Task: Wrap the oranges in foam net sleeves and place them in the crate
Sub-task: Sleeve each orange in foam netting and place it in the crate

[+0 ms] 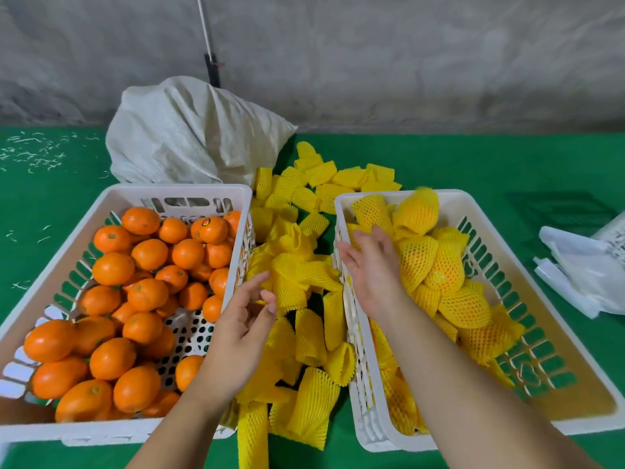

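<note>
Oranges [135, 299] lie bare and heaped in the white crate [40, 292] on the left of the sleeve pile [297, 299], and the head view, the only one you have, shows that pile of empty yellow foam net sleeves running down the green table [439, 157] between the two crates. On the right of the pile stands the second crate [507, 275], holding a fair heap of wrapped oranges [439, 265], one of them blurred near its far rim. Your right hand [373, 265] hangs over that crate's near-left wall with fingers loosely spread and nothing in them, so I judge a wrapped fruit has just gone in. Your left hand [243, 319] sits at the pile's left edge, thumb and fingertips pinching one sleeve [270, 292]. The step in hand looks like fetching the next sleeve. Next you would need a bare orange from the crate left of the pile, and the sleeve's mouth stretched open wide enough to slip over it. Many oranges remain unwrapped, so the job seems far from finished. A white sack [189, 137] lies behind the pile.
</note>
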Demonstrator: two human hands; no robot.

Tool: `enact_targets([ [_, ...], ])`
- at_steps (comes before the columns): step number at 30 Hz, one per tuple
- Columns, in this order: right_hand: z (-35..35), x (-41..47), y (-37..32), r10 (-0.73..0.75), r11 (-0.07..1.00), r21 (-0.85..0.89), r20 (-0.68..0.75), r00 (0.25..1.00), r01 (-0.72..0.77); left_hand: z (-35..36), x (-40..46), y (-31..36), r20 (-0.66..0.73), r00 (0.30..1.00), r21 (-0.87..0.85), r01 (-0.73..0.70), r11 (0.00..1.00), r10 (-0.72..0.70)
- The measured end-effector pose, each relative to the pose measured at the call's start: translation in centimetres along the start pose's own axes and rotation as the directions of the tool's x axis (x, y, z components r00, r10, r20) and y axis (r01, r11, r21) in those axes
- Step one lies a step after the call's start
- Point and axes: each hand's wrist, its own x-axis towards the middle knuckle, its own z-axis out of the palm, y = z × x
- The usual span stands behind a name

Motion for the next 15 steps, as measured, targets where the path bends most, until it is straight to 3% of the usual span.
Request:
enact_targets([
  [2, -0.9, -0.3, 1.7, -0.113, 0.957, -0.264, 0.041, 0.993, 0.120, 0.0, 0.1, 0.0, 0.005, 1.000, -0.012, -0.001, 1.000, 0.001],
  [4, -1.4, -0.6, 2.4, -0.201, 0.847, -0.479, 0.117, 0.973, 0.233, 0.0, 0.2, -0.1, -0.016, 1.000, -0.021, -0.015, 1.000, 0.015],
  [8, -0.9, -1.6, 3.3, -0.220, 0.604, -0.689, 0.339, 0.915, 0.401, -0.8, 0.6, 0.1, -0.166, 0.985, -0.075, -0.061, 0.995, 0.048],
  [11, -0.1, -1.9, 3.9, -0.188, 0.258, -0.796, 0.515, 0.836, 0.548, -3.1, 2.1, -0.1, -0.355, 0.926, -0.252, 0.040, 0.967, -0.131],
  [13, 0.7, -1.8, 4.4, -0.054, -0.044, -0.803, 0.596, 0.801, 0.594, -5.3, 3.8, -1.0, -0.439, 0.887, -0.032, 0.141, 0.990, -0.140],
  [15, 1.5, -1.5, 5.5, 0.142, -0.264, -0.753, 0.587, 0.797, 0.602, -6.9, 5.4, -2.1, -0.401, 0.908, 0.274, 0.243, 0.930, -0.119],
])
